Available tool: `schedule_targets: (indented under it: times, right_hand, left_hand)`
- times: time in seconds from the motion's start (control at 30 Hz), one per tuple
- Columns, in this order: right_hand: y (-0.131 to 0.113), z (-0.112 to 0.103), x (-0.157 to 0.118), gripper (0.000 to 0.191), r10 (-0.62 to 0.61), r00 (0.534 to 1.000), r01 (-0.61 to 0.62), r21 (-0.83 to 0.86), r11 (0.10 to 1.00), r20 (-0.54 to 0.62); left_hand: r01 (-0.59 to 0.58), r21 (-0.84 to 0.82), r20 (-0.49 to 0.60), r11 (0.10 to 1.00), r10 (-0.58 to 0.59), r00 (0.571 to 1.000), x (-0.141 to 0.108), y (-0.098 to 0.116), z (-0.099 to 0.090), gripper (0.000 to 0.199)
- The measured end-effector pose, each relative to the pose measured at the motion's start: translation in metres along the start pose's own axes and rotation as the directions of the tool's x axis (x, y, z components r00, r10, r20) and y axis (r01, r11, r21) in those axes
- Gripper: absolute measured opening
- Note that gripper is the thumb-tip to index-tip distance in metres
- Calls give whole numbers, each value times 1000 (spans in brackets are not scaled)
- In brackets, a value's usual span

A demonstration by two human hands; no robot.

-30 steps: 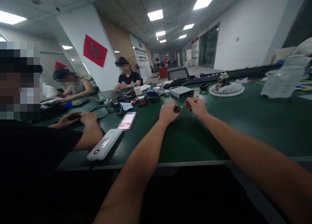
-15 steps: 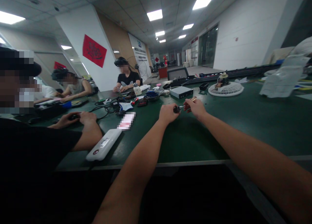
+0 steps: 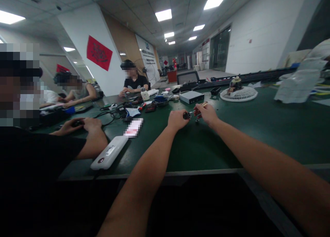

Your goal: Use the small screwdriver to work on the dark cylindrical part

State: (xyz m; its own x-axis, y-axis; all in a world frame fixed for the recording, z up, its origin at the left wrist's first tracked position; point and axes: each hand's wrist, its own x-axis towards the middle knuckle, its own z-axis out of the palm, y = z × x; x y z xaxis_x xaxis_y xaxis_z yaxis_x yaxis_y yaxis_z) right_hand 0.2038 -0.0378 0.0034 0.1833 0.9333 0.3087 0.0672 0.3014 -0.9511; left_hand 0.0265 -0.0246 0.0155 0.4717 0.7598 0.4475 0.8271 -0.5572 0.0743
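My left hand (image 3: 177, 119) is closed around a small dark round part (image 3: 186, 115), whose open end faces right. In my right hand (image 3: 205, 113) is a screwdriver with a light amber handle (image 3: 204, 104). Its thin shaft (image 3: 192, 112) points left, with the tip at or very near the dark part; contact is too small to make out. Just under my right fingers shows a tiny shiny piece (image 3: 197, 121); whether it hangs from them or lies on the table, I cannot tell. Both hands are just above the green table (image 3: 206, 151).
Beyond my hands stand a grey metal box (image 3: 192, 97) and a white fan grille (image 3: 239, 94) with a motor. Cables and small parts (image 3: 121, 111) clutter the left middle. A white power bank-like device (image 3: 110, 153) lies near a co-worker's arm (image 3: 94, 144). Clear plastic (image 3: 299, 82) stands right.
The screwdriver handle has tilted up slightly in my right hand, and my right fingers have shifted a little. The tiny shiny piece now shows below them. My left hand is nearly still.
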Motion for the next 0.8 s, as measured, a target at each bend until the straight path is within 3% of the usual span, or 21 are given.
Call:
schedule_targets:
  times: [0.2, 0.33, 0.47, 0.53, 0.67, 0.8]
  right_hand:
    - [-4, -4, -1, 22, -27, 996, 19, -90, 996, -88]
    - [-7, -7, -4, 19, -59, 998, 56, -276, 959, -2]
    - [-3, -9, -6, 11, -160, 983, 180, -632, 753, 90]
    - [1, -10, -6, 11, -152, 980, 199, -725, 660, 131]
    - [6, -12, -5, 33, -35, 981, 168, -739, 653, 192]
    - [5, -12, -6, 33, -35, 983, 156, -727, 668, 178]
  left_hand:
    - [35, 15, 5, 999, -35, 999, 0, 0, 0, 31]
    - [80, 23, 9, 997, -80, 997, -1, -2, 2, 32]
    - [96, 24, -3, 995, -96, 995, -1, -3, 3, 31]
    - [92, 24, -7, 995, -92, 996, -1, -3, 3, 31]
    - [98, 26, 0, 995, -98, 995, -1, -3, 3, 32]
    - [91, 22, 5, 996, -92, 996, -1, -3, 3, 32]
